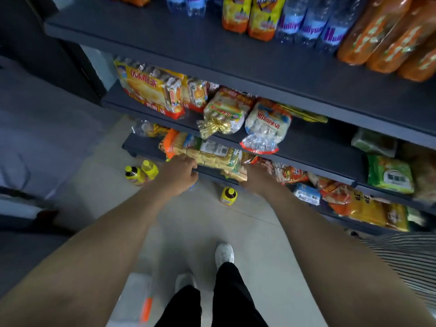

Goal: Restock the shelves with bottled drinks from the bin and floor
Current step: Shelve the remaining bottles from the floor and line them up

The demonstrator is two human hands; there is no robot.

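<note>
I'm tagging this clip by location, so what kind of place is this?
Most likely a small grocery or convenience store: dark tiered shelves stocked with bagged snacks and bottled drinks, plus yellow-capped bottles standing on the tiled floor.

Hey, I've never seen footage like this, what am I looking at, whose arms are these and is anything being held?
No machine here: one picture from a camera worn on a person's head, looking down past both arms. The left hand and right hand reach toward the bottom shelf, stocked with snack packets. The left hand is curled, but I cannot tell whether it holds anything; the right hand is blurred. Three yellow bottles stand on the floor: a pair left of the left hand, a single bottle between the hands. The upper shelf carries water bottles and orange drinks.
</note>
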